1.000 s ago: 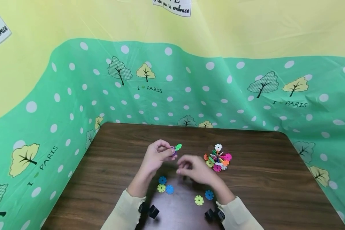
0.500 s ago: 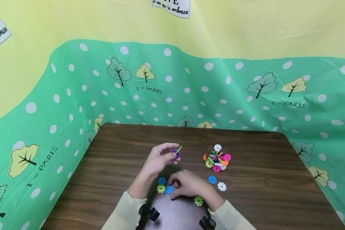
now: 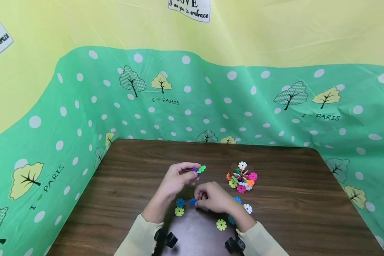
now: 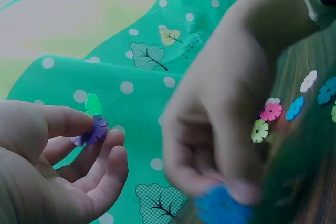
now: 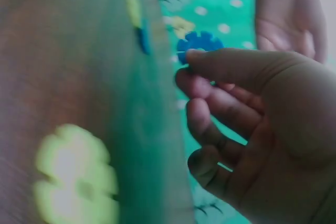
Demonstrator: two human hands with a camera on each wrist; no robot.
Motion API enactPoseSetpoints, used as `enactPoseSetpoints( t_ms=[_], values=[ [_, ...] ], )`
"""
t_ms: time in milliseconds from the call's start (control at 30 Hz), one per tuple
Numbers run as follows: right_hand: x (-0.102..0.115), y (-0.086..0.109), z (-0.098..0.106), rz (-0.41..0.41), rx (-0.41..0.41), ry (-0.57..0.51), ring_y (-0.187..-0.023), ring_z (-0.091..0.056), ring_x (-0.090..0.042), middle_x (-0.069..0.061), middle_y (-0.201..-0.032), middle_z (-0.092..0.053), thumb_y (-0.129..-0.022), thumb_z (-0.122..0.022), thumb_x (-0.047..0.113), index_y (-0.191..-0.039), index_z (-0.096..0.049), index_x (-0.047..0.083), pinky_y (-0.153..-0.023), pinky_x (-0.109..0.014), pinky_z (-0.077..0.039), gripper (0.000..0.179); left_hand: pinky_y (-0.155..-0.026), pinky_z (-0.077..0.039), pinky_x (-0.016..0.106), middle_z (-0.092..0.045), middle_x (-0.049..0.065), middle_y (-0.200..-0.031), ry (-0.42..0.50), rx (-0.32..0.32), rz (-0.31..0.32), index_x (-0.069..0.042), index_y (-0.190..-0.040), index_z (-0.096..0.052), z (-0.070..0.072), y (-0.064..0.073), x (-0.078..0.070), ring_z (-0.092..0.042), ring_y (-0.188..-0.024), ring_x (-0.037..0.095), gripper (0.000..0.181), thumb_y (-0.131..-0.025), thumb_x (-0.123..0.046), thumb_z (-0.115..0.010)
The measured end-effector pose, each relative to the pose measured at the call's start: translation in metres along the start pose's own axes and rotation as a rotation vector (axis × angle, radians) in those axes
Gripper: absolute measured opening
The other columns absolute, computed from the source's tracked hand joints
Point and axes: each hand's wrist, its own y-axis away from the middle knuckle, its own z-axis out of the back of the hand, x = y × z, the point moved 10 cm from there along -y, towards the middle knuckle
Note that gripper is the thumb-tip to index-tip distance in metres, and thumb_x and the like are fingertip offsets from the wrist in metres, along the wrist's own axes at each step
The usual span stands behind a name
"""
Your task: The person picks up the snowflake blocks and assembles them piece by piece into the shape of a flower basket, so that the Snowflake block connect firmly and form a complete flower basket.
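Note:
My left hand (image 3: 176, 179) pinches a purple notched plastic disc (image 4: 98, 130) between thumb and fingers. Joined to it, a bright green disc (image 3: 202, 169) sticks out past the fingertips. Below and to the right, my right hand (image 3: 215, 197) holds a blue notched disc (image 5: 199, 40) by its edge, between thumb and index finger. The blue disc is apart from the purple and green pair. In the left wrist view, the right hand and its blue disc are blurred.
A multicoloured cluster of joined discs (image 3: 241, 177) stands on the brown table (image 3: 291, 199) at right. Loose discs lie nearer: a blue one (image 3: 180, 202) touching a yellow-green one (image 3: 179, 212), another yellow-green (image 3: 221, 224), a white (image 3: 248, 208), and blue ones partly behind my right forearm.
My right hand reached down to the blue disc beside the yellow-green one, took hold of it and lifted it towards my left hand. The left hand turned its joined discs slightly.

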Motion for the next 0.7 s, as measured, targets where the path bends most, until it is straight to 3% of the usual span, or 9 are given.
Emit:
enactPoseSetpoints(
  t_ms=[200,400,533,700],
  values=[
    [-0.002,0.01,0.06,0.004,-0.253,-0.138,-0.074,-0.065,-0.015,0.001,-0.085,-0.071,-0.092,-0.076,0.013,-0.096,-0.072,0.013,-0.066,-0.029,-0.056,0.006,-0.076,-0.062,0.036,-0.074,0.023,-0.106,-0.023,-0.008,-0.027,0.006,-0.121,-0.071,0.004,0.001,-0.004,-0.072,-0.084,0.022,0.027,-0.096,-0.006,-0.07],
    [-0.006,0.027,0.102,0.035,-0.536,-0.336,-0.076,-0.064,-0.014,-0.01,-0.089,-0.072,-0.095,-0.074,0.013,-0.098,-0.073,0.006,-0.068,-0.024,-0.055,0.008,-0.077,-0.062,0.034,-0.076,0.019,-0.1,-0.072,-0.031,-0.055,0.005,-0.114,-0.074,0.007,0.002,-0.01,-0.073,-0.081,0.021,0.024,-0.092,-0.005,-0.075],
    [-0.003,0.032,0.109,0.072,-0.587,-0.407,-0.077,-0.066,-0.015,-0.01,-0.088,-0.072,-0.095,-0.073,0.009,-0.103,-0.073,0.003,-0.069,-0.024,-0.056,0.009,-0.076,-0.061,0.028,-0.076,0.02,-0.101,-0.138,-0.035,-0.104,0.005,-0.11,-0.076,0.006,0.003,-0.014,-0.072,-0.081,0.014,0.022,-0.09,-0.003,-0.077],
    [-0.001,0.033,0.111,0.09,-0.605,-0.398,-0.078,-0.067,-0.015,-0.009,-0.087,-0.074,-0.095,-0.073,0.008,-0.104,-0.075,0.005,-0.069,-0.024,-0.056,0.01,-0.073,-0.06,0.025,-0.076,0.021,-0.1,-0.215,-0.044,-0.162,0.003,-0.107,-0.078,0.004,0.004,-0.02,-0.07,-0.079,0.013,0.018,-0.091,-0.005,-0.077]
  ],
)
